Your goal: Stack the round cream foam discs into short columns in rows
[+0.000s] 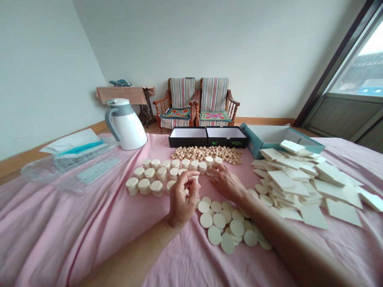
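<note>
My left hand (183,197) is closed, with a pale round wooden disc (195,176) pinched upright-side between thumb and fingers. Whether more discs lie beneath it is hidden by the fingers. My right hand (228,184) reaches to the right end of the stacked rows, its fingertips closed about a low stack of discs (211,172), partly covered by them. Several short stacks of wooden discs (144,185) stand in rows to the left. Loose discs (219,221) lie spread in a heap below and between my forearms.
Behind the stacks are small wooden beads or knobs (206,153) and two black boxes (188,137). At right, square pale boards (291,179) pile against a teal box (254,143). A white jug (127,127) and clear plastic packaging (80,163) stand left on the pink cloth (113,231).
</note>
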Demonstrator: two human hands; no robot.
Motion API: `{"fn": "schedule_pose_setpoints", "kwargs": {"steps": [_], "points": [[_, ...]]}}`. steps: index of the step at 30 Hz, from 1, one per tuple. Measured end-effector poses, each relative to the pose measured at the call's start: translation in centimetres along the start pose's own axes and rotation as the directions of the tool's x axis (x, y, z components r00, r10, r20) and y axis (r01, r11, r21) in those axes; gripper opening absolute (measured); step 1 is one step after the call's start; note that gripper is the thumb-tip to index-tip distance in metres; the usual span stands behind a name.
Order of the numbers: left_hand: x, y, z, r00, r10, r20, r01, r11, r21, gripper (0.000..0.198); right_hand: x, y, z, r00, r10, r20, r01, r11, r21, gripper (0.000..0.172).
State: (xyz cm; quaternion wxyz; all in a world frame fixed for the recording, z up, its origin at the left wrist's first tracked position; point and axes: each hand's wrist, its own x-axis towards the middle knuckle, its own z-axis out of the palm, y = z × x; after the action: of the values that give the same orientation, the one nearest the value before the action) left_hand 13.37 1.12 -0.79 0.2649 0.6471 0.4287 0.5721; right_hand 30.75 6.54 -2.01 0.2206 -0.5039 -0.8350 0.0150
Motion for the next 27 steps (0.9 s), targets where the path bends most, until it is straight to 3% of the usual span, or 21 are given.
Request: {"fn": "schedule_pose_setpoints", "kwargs": {"steps": [5, 9, 19, 27], "points": [[-0.1, -0.2, 0.0, 1.0, 0.01, 0.001, -0.01, 1.0, 0.023, 0.017, -0.2, 0.5, -0.2, 0.998, 0.043, 0.044, -0.042, 0.999, -0.029, 0.03], [-0.2, -0.4, 0.0, 1.0, 0.008, 0.006, -0.008, 1.0, 0.023, 0.017, -0.3, 0.8, 0.1, 0.998, 0.069, 0.015, -0.069, 0.998, -0.011, 0.033], [-0.1, -0.1, -0.1, 0.999, 0.033, -0.01, -0.033, 0.999, 0.012, 0.017, 0.3, 0.2, -0.2, 0.998, -0.039, 0.055, 0.04, 0.999, -0.02, 0.019], [0.5, 0.1, -0.6, 0.991, 0.076, -0.11, -0.075, 0.997, 0.013, 0.017, 0.0, 1.7, 1.1, 0.997, 0.068, -0.02, -0.065, 0.993, 0.099, 0.022]]}}
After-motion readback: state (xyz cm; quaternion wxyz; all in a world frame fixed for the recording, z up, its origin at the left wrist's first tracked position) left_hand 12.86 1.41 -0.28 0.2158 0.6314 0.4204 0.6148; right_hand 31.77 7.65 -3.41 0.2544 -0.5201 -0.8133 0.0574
